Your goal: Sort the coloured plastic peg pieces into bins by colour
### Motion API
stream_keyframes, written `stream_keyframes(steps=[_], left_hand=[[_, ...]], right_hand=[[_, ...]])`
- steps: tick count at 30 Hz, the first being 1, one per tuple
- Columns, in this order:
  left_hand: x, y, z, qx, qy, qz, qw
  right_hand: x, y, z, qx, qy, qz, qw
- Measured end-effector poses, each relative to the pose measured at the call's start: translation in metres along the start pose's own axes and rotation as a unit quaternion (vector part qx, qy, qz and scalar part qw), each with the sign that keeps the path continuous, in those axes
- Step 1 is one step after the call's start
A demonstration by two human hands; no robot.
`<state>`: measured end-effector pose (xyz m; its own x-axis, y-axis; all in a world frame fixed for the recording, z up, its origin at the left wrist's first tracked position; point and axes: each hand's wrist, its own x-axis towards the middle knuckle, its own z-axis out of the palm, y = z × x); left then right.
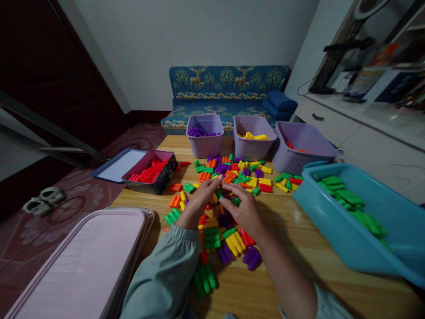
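Note:
My left hand (201, 199) and my right hand (244, 208) meet above a loose pile of plastic building blocks (235, 241) with rounded finger-like ends. Between them is a small green block (218, 193), pinched by the thumb and forefinger of my right hand. The left hand closes against the block's other side, its thumb on top and its other fingers mostly hidden. Green, yellow, orange, red and purple blocks lie on the wooden table (285, 252) around and under both hands, some joined together.
Along the far edge, lilac bins hold purple blocks (199, 132), yellow blocks (254, 136) and red blocks (295, 148). A blue tub (325, 226) with green blocks stands right. An open box (159, 177) of red blocks and a pale pink lid (96, 248) are left.

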<state>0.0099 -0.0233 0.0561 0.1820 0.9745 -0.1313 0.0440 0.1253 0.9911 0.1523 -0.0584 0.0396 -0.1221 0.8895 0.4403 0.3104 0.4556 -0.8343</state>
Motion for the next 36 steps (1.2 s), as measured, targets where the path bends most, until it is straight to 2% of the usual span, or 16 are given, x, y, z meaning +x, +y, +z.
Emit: stream_keyframes(steps=[4,11,14,17,20,23,28,31,33,36], left_hand=[[0.002,-0.002,0.001,0.021,-0.008,0.005,1.000],[0.001,0.001,0.008,0.054,0.002,0.038,0.998],[0.001,0.002,0.010,0.059,-0.002,0.043,0.997],[-0.001,0.004,0.010,0.078,-0.011,0.048,0.996],[-0.003,0.005,0.010,0.112,-0.033,0.047,0.992],[-0.004,0.005,0.010,0.149,-0.037,0.039,0.987],[-0.005,0.001,0.012,0.134,-0.040,0.044,0.989],[-0.005,0.000,0.013,0.128,-0.056,0.059,0.988],[-0.006,0.000,0.015,0.129,-0.073,0.065,0.987],[-0.006,0.001,0.018,0.123,-0.087,0.077,0.986]], right_hand=[[-0.001,0.001,0.002,-0.018,-0.008,0.013,1.000],[-0.004,-0.014,0.003,-0.176,-0.033,-0.006,0.984],[-0.005,-0.019,0.006,-0.186,-0.042,-0.001,0.982],[-0.005,-0.015,0.008,-0.183,-0.028,0.008,0.983],[-0.004,-0.005,0.009,-0.180,-0.005,0.057,0.982],[-0.005,0.002,0.009,-0.158,-0.002,0.097,0.983],[-0.005,0.002,0.011,-0.104,0.012,0.090,0.990],[-0.004,0.002,0.009,-0.021,0.043,0.127,0.991],[-0.002,0.004,0.007,0.062,0.081,0.167,0.981],[0.001,0.007,0.002,0.184,0.161,0.221,0.944]])
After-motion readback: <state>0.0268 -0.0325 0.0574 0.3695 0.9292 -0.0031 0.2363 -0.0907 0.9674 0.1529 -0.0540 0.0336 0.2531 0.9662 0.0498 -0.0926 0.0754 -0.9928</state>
